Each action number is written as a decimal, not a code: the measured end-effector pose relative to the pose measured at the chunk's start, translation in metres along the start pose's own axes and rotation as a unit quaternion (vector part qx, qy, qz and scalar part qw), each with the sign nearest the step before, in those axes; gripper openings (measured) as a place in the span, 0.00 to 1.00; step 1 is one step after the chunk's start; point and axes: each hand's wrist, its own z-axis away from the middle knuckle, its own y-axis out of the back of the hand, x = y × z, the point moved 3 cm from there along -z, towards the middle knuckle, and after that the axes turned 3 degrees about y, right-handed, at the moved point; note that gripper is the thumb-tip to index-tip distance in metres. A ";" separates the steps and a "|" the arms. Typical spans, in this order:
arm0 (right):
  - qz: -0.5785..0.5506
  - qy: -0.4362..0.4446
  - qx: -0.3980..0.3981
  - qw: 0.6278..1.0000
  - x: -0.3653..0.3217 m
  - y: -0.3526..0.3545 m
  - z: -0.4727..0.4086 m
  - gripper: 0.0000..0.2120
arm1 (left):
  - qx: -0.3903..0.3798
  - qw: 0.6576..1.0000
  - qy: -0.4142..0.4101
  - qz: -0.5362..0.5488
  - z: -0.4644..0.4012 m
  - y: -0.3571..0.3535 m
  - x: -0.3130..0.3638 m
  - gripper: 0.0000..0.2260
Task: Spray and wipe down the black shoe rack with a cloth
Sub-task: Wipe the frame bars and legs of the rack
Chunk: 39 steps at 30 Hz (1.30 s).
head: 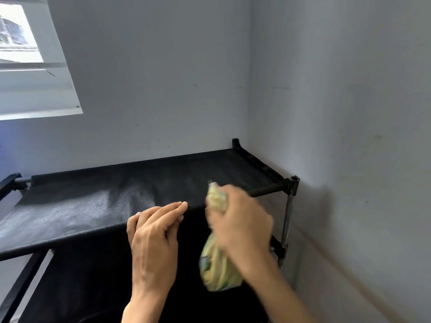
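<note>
View from above of the black shoe rack, which stands in a room corner against grey walls. Its top tier is a stretched black fabric shelf; a pale, misted patch covers the left and middle of the fabric, while the right part appears darker. A metal upright post with a black corner joint carries the right front corner of the frame, and a lower tier shows beneath the front edge.

The right hand grips a bunched yellow-green cloth at the front right edge of the top shelf; one end of the cloth protrudes above the fist onto the fabric, the other hangs below the hand in front of the rack. This hand and the cloth are blurred.

The left hand holds nothing; its grip is open, with straight fingers laid together on the front edge of the shelf, just beside the right hand.

A window occupies the upper left.
</note>
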 end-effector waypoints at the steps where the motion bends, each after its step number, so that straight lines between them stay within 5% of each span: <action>1: -0.020 0.035 -0.006 0.999 -0.013 -0.006 0.008 0.12 | -0.002 1.000 -0.005 -0.001 0.000 0.000 0.000 0.10; 5: -0.037 0.087 -0.025 0.995 -0.020 -0.007 0.012 0.13 | -0.019 1.000 -0.008 -0.001 -0.001 0.005 0.001 0.10; 12: 0.020 -0.098 0.067 0.993 0.085 0.026 -0.028 0.13 | -0.027 1.000 0.010 0.002 0.000 0.003 0.004 0.12; 16: 0.018 -0.069 0.040 0.997 0.053 0.017 -0.014 0.10 | -0.013 1.000 0.009 0.008 0.001 -0.001 0.005 0.10; 21: -0.084 0.075 -0.010 0.994 -0.029 -0.019 0.023 0.14 | -0.021 1.000 -0.015 0.001 0.000 0.004 0.003 0.13; 26: -0.242 0.078 0.007 0.967 -0.007 -0.033 0.033 0.18 | -0.081 0.997 -0.016 0.010 0.003 0.012 -0.004 0.13; 32: -0.431 0.046 0.052 0.900 0.027 -0.056 0.067 0.18 | -0.033 0.999 0.000 0.037 0.024 0.068 -0.007 0.13; 39: -0.473 -0.049 -0.032 0.879 0.041 -0.101 0.109 0.15 | -0.054 0.976 0.203 -0.054 0.061 0.131 -0.080 0.14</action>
